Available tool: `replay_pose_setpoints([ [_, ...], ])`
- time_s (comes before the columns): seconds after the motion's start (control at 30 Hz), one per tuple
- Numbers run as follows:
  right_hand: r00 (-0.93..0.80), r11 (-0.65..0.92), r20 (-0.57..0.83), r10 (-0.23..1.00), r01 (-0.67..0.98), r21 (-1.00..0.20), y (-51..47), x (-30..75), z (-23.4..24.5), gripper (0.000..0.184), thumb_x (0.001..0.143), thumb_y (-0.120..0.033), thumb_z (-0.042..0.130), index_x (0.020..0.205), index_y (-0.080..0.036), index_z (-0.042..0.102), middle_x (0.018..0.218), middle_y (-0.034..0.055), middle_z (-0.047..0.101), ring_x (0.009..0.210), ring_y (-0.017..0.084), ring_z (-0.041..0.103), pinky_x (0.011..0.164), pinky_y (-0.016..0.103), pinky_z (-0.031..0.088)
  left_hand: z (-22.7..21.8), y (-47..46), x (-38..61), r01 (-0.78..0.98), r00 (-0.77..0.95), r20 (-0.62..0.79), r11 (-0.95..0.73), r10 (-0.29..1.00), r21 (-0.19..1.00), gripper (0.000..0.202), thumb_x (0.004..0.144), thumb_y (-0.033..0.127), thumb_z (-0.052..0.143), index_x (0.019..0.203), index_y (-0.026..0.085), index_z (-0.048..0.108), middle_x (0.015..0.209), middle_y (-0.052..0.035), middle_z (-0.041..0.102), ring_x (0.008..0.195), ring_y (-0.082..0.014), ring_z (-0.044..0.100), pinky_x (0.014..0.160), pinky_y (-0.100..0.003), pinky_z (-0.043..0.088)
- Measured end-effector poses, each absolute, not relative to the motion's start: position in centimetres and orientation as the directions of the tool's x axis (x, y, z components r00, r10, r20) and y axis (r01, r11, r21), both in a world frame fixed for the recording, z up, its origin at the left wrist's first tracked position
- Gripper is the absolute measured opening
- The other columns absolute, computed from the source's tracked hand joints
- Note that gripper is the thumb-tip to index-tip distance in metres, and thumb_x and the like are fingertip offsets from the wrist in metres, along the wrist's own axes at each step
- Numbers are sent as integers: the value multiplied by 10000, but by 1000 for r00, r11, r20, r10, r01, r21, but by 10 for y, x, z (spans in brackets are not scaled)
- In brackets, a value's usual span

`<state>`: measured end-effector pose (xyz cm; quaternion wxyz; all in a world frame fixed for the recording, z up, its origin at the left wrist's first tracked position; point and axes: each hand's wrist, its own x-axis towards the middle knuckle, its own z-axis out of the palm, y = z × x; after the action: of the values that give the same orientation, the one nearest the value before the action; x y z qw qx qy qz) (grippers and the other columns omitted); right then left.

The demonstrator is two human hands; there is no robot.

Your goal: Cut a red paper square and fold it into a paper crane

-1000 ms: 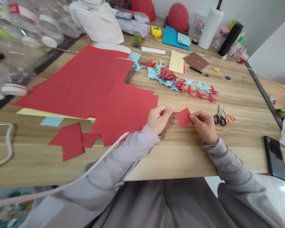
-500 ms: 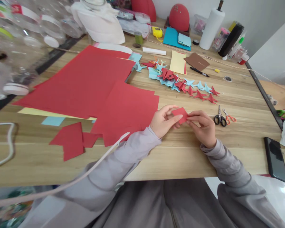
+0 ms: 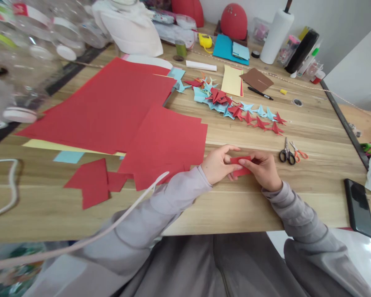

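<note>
A small piece of folded red paper (image 3: 243,170) is held between both hands, above the wooden table (image 3: 225,210). My left hand (image 3: 218,164) pinches its left side, thumb on the near face and some fingers behind. My right hand (image 3: 264,168) grips the right side, its thumb pressed on the upper part. Fingers cover both ends of the paper. Beyond the hands lie folded red paper cranes (image 3: 260,123) and light blue ones (image 3: 261,111), several in rows. Large red paper sheets (image 3: 111,103) are stacked to the left of my left hand.
Black-handled scissors (image 3: 286,154) and orange-handled scissors (image 3: 300,152) lie right of my hands. A phone (image 3: 359,208) rests at the right front edge. Red paper pieces (image 3: 95,183) are at left, below a pale cable (image 3: 136,202). Plastic bottles (image 3: 64,35) crowd the back left.
The red paper has turned and dropped slightly toward me, now showing as a narrower strip. My right thumb has moved onto its face; both hands have shifted with it.
</note>
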<state>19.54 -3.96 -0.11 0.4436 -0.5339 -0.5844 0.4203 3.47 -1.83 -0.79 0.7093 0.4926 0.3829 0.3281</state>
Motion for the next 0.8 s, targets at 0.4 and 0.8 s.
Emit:
replay_pose_setpoints([
  [0.4, 14, 35, 38, 999, 163, -986, -41, 193, 1, 344, 646, -444, 747, 549, -169, 565, 481, -31, 520, 439, 75, 413, 427, 226, 345, -3, -19, 33, -92, 521, -255, 351, 814, 932, 453, 748, 559, 604, 624, 131, 525, 468, -22, 613, 354, -124, 569, 341, -202, 455],
  [0.8, 104, 18, 33, 994, 148, -989, -40, 196, 1, 347, 660, -448, 736, 584, -178, 532, 519, -39, 516, 476, 77, 423, 453, 221, 344, -4, -18, 35, -160, 521, -222, 350, 824, 923, 309, 669, 346, 737, 708, 137, 513, 579, -16, 673, 385, -110, 587, 390, -201, 472],
])
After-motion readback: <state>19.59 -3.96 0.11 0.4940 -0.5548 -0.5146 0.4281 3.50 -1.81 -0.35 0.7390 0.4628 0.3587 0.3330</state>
